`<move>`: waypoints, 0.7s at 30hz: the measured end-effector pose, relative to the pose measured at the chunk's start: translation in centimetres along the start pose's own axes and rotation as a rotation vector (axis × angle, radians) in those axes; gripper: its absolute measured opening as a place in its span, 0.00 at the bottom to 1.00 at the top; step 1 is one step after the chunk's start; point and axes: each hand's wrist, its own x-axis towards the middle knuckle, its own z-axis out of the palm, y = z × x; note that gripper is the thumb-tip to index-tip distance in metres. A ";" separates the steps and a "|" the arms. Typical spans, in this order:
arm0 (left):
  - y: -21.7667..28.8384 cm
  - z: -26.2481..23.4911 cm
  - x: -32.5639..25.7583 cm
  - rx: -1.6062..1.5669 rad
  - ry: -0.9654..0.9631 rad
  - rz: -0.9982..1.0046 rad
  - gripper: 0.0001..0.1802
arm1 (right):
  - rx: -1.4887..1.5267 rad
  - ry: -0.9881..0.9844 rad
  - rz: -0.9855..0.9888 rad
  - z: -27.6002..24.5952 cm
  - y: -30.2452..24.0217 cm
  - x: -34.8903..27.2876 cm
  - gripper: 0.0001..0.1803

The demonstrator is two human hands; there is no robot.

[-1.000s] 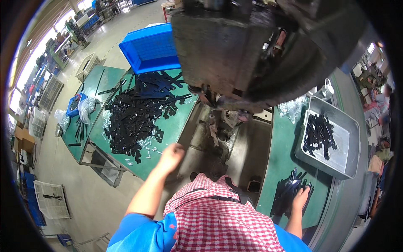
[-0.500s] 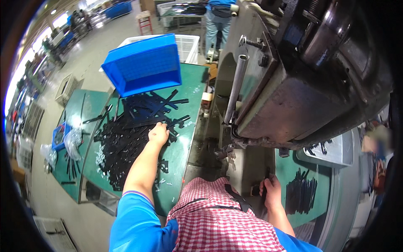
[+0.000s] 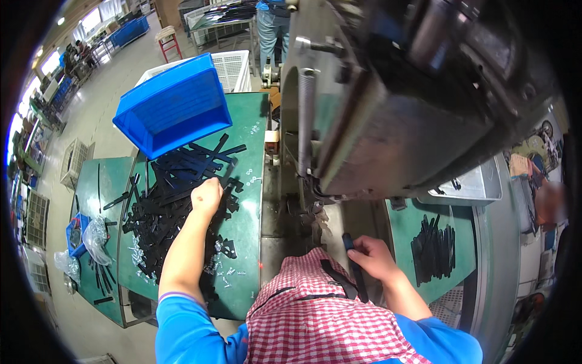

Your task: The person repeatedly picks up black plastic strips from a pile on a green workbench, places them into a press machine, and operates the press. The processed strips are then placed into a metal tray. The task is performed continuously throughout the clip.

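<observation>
So from my feed here: there's a blue plastic bin (image 3: 173, 103) sitting tilted at the far end of the green table (image 3: 245, 230), and from this angle I can't see anything inside it, just the blue walls. Behind it there's a white slotted crate (image 3: 233, 64), contents hidden too. Over on the right, a shallow grey metal tray (image 3: 479, 188) pokes out from under the big press machine (image 3: 418, 97), with a couple of small dark bits in it. Far left, a small blue box (image 3: 76, 233) sits beside some clear plastic bags (image 3: 97, 230).

Now the hands. The left hand (image 3: 207, 195) is down on the big heap of black flat strips (image 3: 167, 206) spread over the table, fingers curled into the pile; whether it's actually pinched one I can't tell. The heap runs out from right under the hand, mostly to its left and toward the bin.

The right hand (image 3: 371, 255) is closed around one black strip (image 3: 354, 270), held near the lap just above the red checked apron (image 3: 321, 315), the strip sticking out both above and below the fist. A second, neater stack of black strips (image 3: 433, 252) lies just to that hand's right on the green surface.
</observation>
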 end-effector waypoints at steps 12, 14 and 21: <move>15.3 -14.0 -11.7 -0.853 -0.275 0.353 0.10 | 0.104 -0.027 -0.345 1.0 -4.5 3.8 0.09; 16.1 -14.5 -11.5 -0.868 -0.302 0.313 0.10 | 0.106 -0.016 -0.289 0.8 -4.8 4.1 0.09; 16.2 -12.9 -11.9 -0.841 -0.388 0.250 0.11 | 0.206 -0.001 -0.257 1.1 -5.0 6.1 0.12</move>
